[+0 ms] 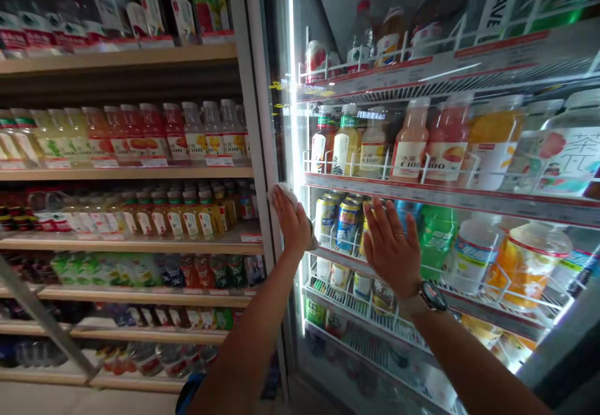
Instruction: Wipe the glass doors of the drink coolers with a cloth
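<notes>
My left hand presses a crumpled white cloth against the left edge of the glass fridge door, beside the bright light strip. Part of the cloth shows above the fingertips and a bit more near the wrist; the palm hides the rest. My right hand, with a dark watch on its wrist, lies flat on the glass door with its fingers spread. It holds nothing. Just behind the glass near it are a blue and yellow can and a green bottle.
Wooden shelves packed with juice bottles stand to the left of the grey door frame. Inside the fridge, wire racks carry bottles and cans. A slanted metal bar crosses the lower left.
</notes>
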### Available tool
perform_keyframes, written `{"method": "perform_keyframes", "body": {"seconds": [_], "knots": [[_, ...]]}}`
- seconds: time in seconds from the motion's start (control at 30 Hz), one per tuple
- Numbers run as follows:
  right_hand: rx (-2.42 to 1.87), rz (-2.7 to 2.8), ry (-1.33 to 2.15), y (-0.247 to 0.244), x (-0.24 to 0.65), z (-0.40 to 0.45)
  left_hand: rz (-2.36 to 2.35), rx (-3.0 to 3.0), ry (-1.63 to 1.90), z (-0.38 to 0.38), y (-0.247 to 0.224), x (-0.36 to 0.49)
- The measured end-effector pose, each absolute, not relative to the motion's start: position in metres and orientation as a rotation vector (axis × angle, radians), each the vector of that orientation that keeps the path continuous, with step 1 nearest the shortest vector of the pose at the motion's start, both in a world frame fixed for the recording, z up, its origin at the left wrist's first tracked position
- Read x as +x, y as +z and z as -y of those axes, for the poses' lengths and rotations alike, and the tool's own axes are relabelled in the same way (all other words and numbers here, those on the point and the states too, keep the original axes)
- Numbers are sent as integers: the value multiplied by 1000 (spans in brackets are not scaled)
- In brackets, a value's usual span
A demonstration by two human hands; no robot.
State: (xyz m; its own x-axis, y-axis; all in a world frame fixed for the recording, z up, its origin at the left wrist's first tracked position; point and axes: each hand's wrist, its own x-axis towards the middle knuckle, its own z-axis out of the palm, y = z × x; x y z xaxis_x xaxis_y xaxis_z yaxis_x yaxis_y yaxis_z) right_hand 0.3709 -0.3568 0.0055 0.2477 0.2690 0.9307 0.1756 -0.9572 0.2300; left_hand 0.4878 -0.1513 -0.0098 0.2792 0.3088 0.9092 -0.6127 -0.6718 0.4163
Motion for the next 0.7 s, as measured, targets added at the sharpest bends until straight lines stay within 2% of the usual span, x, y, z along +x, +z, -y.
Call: {"method": "perform_keyframes", "body": {"seconds": [0.07,0.17,0.23,0.43,0.53,0.63,0.7], "knots": [[2407,-430,1840,6,370,356,298,1758,1554,151,18,492],[2392,-421,1844,6,370,355,304,1768,1597,153,10,491],[2385,-417,1842,6,370,355,284,1788,1587,154,-21,487],[2405,-412,1828,4,372,356,187,1825,1486,162,-157,468],[2394,-414,1842,3,373,356,142,1838,1466,169,-211,456],[2353,-374,1826,3,373,356,164,1883,1478,171,-225,446],[2342,-360,1810,4,373,356,236,1907,1474,170,-205,443]]}}
